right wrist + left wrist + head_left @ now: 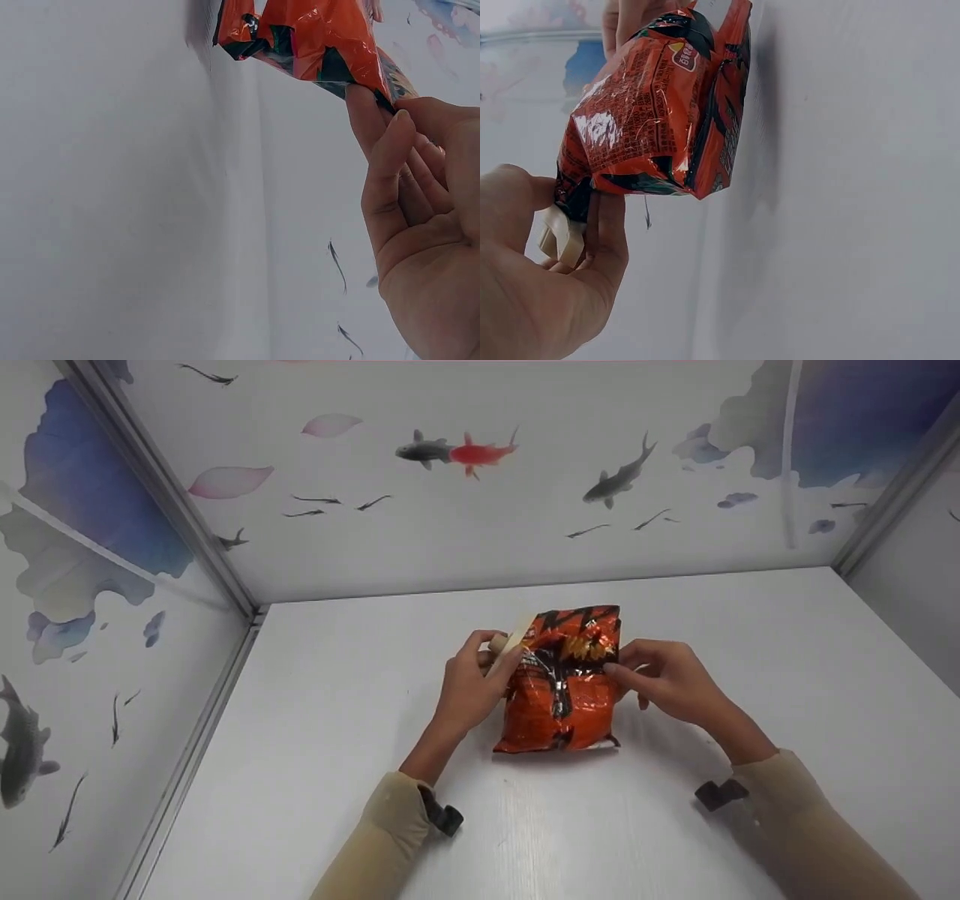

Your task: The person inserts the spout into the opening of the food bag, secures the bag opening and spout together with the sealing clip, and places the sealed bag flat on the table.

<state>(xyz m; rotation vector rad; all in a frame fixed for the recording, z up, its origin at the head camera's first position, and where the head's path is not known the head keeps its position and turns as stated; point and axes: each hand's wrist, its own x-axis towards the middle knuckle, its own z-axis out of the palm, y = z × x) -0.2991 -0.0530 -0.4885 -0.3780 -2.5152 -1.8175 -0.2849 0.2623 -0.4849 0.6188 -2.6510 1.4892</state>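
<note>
An orange and black snack bag (559, 697), glossy and crinkled, stands between the two hands over the white table. On its left side the left hand (476, 679) pinches the bag's edge between thumb and fingers, and also holds a cream bag-sealing clip (511, 642). In the left wrist view the end of this clip (564, 238) sticks out below the pinched dark edge of the bag. The bag's right edge is pinched by the right hand (667, 679), with the thumb in front. In the right wrist view its fingers lie against the bag (319, 41).
The white table (337, 712) is bounded by a back wall (487, 540) and side walls printed with fish and petals. Metal frame posts (161, 472) stand at the corners. Each sleeve cuff carries a small black device (721, 794).
</note>
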